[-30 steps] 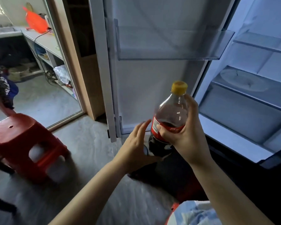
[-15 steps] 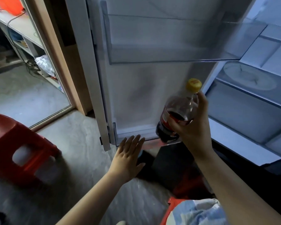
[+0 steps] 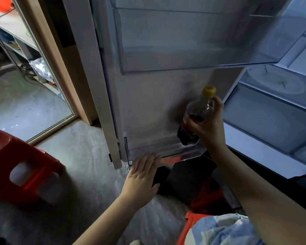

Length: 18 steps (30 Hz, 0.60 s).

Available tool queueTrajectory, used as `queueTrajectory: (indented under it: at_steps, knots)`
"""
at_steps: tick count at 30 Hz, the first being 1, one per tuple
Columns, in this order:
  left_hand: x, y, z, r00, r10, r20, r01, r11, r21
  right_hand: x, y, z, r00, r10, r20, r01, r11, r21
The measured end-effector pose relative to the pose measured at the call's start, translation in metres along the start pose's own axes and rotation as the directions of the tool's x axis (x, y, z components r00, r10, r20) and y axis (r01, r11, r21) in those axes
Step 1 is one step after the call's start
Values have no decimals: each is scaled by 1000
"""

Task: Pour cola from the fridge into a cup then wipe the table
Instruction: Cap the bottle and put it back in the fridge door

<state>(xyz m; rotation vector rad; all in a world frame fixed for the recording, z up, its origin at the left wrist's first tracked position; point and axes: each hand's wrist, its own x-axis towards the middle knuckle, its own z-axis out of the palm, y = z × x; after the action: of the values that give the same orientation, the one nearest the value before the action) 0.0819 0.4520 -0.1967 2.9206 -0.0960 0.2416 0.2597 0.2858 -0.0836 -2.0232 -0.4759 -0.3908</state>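
Head view, looking down at an open fridge door (image 3: 148, 106) and its inner side.

Right hand (image 3: 209, 128) wrapped around a cola bottle (image 3: 195, 119), fingers closed over the red label band, thumb side toward the fridge interior. Bottle upright with a slight tilt, yellow cap (image 3: 209, 90) on top, dark cola filling the lower part, upper part clear. Bottle base just above the lower door shelf (image 3: 166, 152), near its right end; touching or hovering, cannot tell.

Left hand (image 3: 142, 175) flat and spread, palm down, holding nothing, fingertips at the front lip of that lower door shelf, apparently resting on it.

Above, a clear upper door bin (image 3: 193, 55) jutting out over the bottle, well apart from the cap. To the right, fridge shelves (image 3: 272, 106) lit bluish, near the right hand. Open grey floor (image 3: 81, 174) to the left of the door, with a red plastic stool (image 3: 19, 170) standing well apart from the left hand. Dark patch under the door between both forearms.

Left forearm reaching up from bottom centre, wrist straight. Right forearm coming in from the lower right, wrist bent slightly, hand raised higher than the left. Blue-white cloth (image 3: 224, 230) at the bottom edge.
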Motion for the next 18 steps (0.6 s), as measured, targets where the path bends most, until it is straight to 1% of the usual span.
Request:
queueTrajectory:
  at_steps: [7, 15, 16, 18]
  knots:
    - [-1, 0, -5, 1000, 19, -3, -19, 1000, 5, -4, 14, 16, 998, 46, 47, -45, 999, -27]
    - [-1, -2, -10, 999, 36, 23, -36, 999, -12, -4, 17, 18, 984, 158, 82, -159, 987, 0]
    - [-1, -3, -10, 999, 46, 20, -46, 999, -11, -5, 17, 18, 984, 163, 78, -163, 987, -8]
    - [-1, -4, -8, 998, 55, 13, -55, 998, -4, -16, 14, 18, 988, 149, 41, -144, 985, -96]
